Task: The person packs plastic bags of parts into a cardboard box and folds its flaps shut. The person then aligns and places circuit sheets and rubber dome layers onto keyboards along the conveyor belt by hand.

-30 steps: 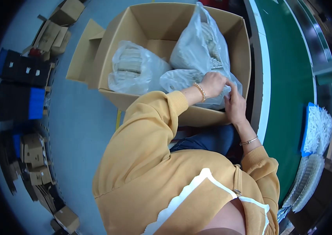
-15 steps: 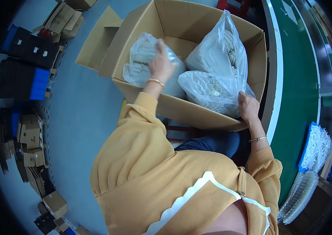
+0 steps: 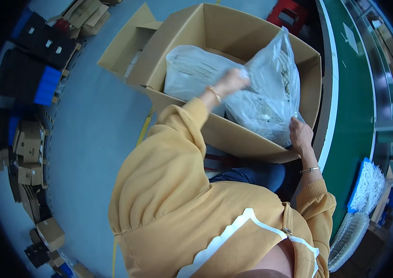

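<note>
A large open cardboard box [image 3: 178, 99] stands in front of me, with clear plastic bags inside. The left bag [image 3: 189, 69] lies flattened over stacked, ridged pieces. Toward the right, another bag [image 3: 270, 69] rises to a peak, and a lower bag [image 3: 261, 113] bulges near the front wall; small pale pieces show through. My left hand [image 3: 233, 82], blurred, is closed at the left bag's right end, with plastic bunched at its fingertips. At the box's front right corner, my right hand [image 3: 301, 135] pinches the edge of the lower bag's plastic.
Along the right runs a green conveyor belt [image 3: 356, 116] with a white edge. A blue tray of white strips [image 3: 367, 185] and stacked clear trays [image 3: 350, 241] sit beside it. A red stool [image 3: 286, 16] is behind the box. Cartons [image 3: 32, 146] and black crates [image 3: 43, 39] line the left.
My left hand has moved right across the box, and the left bag's plastic now lies smoother and stretched that way. My right hand keeps its hold at the corner. The view has shifted slightly.
</note>
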A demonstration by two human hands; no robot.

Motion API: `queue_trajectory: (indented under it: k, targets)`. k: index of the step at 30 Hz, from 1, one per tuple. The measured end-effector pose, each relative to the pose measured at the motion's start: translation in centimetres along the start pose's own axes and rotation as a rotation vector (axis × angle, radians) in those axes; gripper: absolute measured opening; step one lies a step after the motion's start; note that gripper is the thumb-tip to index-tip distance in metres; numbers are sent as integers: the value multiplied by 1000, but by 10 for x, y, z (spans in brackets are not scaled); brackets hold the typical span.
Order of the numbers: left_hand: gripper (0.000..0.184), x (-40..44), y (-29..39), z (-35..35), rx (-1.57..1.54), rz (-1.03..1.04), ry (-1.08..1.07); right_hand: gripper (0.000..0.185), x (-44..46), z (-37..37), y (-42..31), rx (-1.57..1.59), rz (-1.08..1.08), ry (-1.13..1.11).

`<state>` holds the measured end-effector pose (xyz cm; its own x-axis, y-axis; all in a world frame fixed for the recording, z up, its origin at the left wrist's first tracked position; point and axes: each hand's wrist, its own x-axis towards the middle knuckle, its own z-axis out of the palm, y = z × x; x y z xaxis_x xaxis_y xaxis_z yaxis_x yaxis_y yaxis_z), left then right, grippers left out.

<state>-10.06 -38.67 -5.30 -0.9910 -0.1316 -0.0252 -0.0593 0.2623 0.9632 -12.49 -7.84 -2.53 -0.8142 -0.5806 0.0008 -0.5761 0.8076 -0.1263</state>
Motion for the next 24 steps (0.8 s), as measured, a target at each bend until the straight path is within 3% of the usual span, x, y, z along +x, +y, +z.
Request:
queue_trajectory:
  k: [1,2,6,8,12,14,17,20,22,23,24]
  targets:
    - [17,3,0,17,252,209,-51,5,3,-3,-2,-27,13,-27]
    - [19,-6,9,40,394,274,-68,5,4,-5,-4,-56,30,-55]
    - [10,-30,22,109,653,263,-164,4,9,-5,-8,-74,41,-89]
    - [14,-25,19,120,777,150,-205,4,10,-9,-11,-92,60,-90]
    - [13,-9,18,113,934,175,-213,5,12,-9,-17,-139,-47,-18]
    - [11,-14,28,97,959,191,-222,6,15,-3,-17,-120,-208,106]
    - [14,-17,33,80,1014,209,-231,6,17,1,-21,-138,-218,37]
    - [20,-35,53,27,957,175,-148,4,17,4,-18,-144,-202,-28]
    - [23,-43,54,-21,742,127,-87,3,17,6,-16,-139,-197,-52]
    - [21,-52,50,-49,569,177,62,3,17,7,-15,-147,-191,-42]
    - [23,-62,50,-78,318,91,166,5,18,7,-15,-154,-185,-30]
